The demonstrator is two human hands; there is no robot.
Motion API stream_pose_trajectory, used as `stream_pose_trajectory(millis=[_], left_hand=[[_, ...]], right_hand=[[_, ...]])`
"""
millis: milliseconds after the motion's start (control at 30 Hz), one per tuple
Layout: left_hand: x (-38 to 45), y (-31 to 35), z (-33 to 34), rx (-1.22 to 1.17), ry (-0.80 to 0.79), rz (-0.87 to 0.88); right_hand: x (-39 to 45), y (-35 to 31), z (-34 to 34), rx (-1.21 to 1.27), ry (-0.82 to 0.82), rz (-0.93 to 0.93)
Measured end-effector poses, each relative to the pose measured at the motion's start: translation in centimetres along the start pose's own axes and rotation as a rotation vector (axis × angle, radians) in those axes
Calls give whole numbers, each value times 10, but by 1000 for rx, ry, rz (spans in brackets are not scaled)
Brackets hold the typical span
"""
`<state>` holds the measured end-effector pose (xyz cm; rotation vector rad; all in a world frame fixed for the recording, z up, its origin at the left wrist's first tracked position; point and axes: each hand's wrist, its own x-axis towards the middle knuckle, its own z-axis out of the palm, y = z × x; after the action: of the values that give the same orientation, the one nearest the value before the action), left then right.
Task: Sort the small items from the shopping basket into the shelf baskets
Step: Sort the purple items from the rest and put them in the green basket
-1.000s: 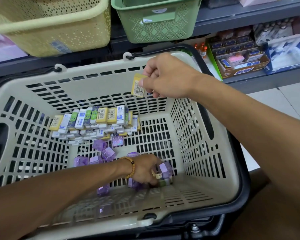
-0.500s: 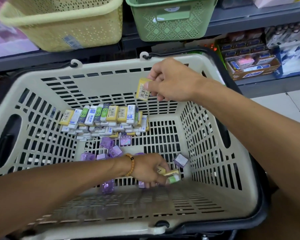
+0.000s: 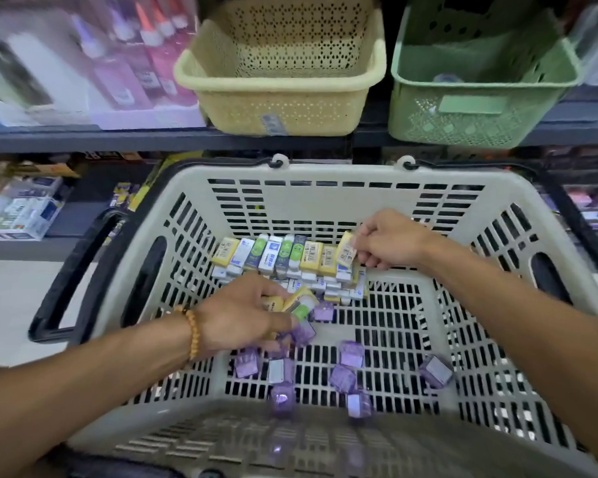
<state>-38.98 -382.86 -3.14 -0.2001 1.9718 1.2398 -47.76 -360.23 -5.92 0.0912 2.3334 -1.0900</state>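
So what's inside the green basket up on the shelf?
Hardly anything shows inside the green basket: one small clear, roundish object lies near its back wall. It is too blurred to identify. The front wall hides the nearer part of the floor.

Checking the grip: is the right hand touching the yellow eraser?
Touching. The head view shows the right hand pinching the yellow eraser between thumb and fingers, above the eraser row.

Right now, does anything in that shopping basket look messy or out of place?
Yes. The erasers stand in a tidy row against the far wall, but the purple cubes lie scattered and tilted across the basket floor, facing every way. Nothing looks broken or spilled.
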Motion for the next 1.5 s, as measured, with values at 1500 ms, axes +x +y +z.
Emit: stream_pose_trajectory(millis=[1500], left_hand=[[-22, -14, -51, -489, 416, -5]], right_hand=[[27, -67, 87, 317, 108, -61]])
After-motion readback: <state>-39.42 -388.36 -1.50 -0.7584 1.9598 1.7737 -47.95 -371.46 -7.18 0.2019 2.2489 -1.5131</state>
